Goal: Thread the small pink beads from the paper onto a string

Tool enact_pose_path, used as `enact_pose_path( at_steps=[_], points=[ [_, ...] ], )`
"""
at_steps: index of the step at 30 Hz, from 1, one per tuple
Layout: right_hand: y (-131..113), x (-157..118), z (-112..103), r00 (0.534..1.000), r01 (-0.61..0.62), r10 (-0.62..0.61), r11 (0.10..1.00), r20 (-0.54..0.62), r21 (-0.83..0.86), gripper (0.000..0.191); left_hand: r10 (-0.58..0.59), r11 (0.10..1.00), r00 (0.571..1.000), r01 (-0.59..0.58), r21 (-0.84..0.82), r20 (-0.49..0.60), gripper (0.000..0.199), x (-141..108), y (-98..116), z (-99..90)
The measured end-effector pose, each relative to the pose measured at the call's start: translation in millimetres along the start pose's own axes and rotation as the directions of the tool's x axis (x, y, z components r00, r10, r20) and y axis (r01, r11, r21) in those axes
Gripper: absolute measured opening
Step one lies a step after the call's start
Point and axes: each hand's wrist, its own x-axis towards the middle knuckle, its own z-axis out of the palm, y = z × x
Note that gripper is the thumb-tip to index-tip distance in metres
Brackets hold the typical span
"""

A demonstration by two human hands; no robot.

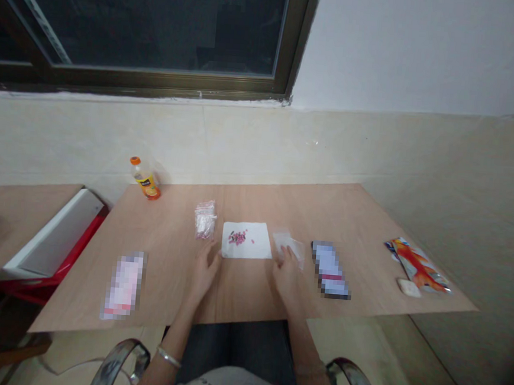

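Observation:
A white sheet (pixel 259 249) lies on the wooden table with a small pile of pink and dark bits (pixel 237 236) on its left half. My left hand (pixel 205 267) rests at the sheet's lower left corner, thumb apart from the fingers and nothing seen in it. Just beyond that hand is a stack of small clear zip bags (pixel 205 219). To the right of the sheet, my right hand (pixel 287 273) lies with its fingertips on a clear plastic bag (pixel 297 250), thumb spread away. Its fingers partly cover the bag, which looks flat on the table.
A phone (pixel 330 269) lies right of my right hand, and a blurred pink-white rectangle (pixel 124 286) at the left front. An orange drink bottle (pixel 146 179) stands at the back left. A colourful packet (pixel 422 266) and a small whitish object (pixel 408 287) lie far right.

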Motion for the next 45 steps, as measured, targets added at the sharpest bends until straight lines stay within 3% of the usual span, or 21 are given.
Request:
enact_pose_path(
  at_steps=[4, 8, 18, 20, 24, 28, 31, 38, 41, 45],
  points=[
    [30, -13, -21, 0.996, -0.090, 0.091, 0.995, 0.024, -0.040, 0.043, 0.046, 0.997, 0.998, -0.044, -0.061, 0.044, 0.034, -13, 26, 14.7],
    [36, -17, -25, 0.985, -0.169, 0.172, 0.982, -0.023, 0.083, 0.033, 0.079, 0.996, 0.990, -0.075, -0.041, 0.118, 0.032, -24, 46, 25.7],
    [-5, -14, -56, 0.939, -0.189, 0.284, 0.898, -0.193, 0.397, 0.039, 0.153, 0.985, 0.956, -0.168, 0.040, 0.251, 0.036, -49, 65, 28.0],
    [-17, -15, -59, 0.932, -0.224, 0.334, 0.835, -0.140, 0.502, 0.039, 0.163, 0.983, 0.949, -0.179, 0.037, 0.268, 0.036, -49, 73, 27.3],
    [-45, -22, -55, 0.919, -0.334, 0.388, 0.656, 0.078, 0.676, 0.041, 0.177, 0.982, 0.940, -0.187, 0.008, 0.291, 0.035, -48, 90, 25.4],
    [-73, -33, -45, 0.901, -0.406, 0.369, 0.537, 0.227, 0.739, 0.036, 0.191, 0.981, 0.931, -0.187, -0.043, 0.312, 0.030, -48, 99, 22.1],
    [-88, -39, -40, 0.897, -0.424, 0.336, 0.475, 0.287, 0.771, 0.035, 0.170, 0.985, 0.949, -0.158, -0.068, 0.265, 0.026, -46, 96, 19.0],
    [-96, -40, -38, 0.904, -0.421, 0.278, 0.463, 0.323, 0.780, 0.041, 0.035, 0.988, 0.975, -0.001, -0.156, 0.217, 0.023, -41, 85, 8.7],
    [-97, -40, -36, 0.917, -0.388, 0.273, 0.448, 0.289, 0.806, 0.049, 0.047, 0.993, 0.979, -0.025, -0.117, 0.196, 0.021, -41, 86, 6.3],
    [-100, -40, -34, 0.926, -0.365, 0.266, 0.446, 0.268, 0.817, 0.055, 0.097, 0.989, 0.965, -0.066, -0.132, 0.244, 0.020, -42, 87, 7.3]
  ],
)
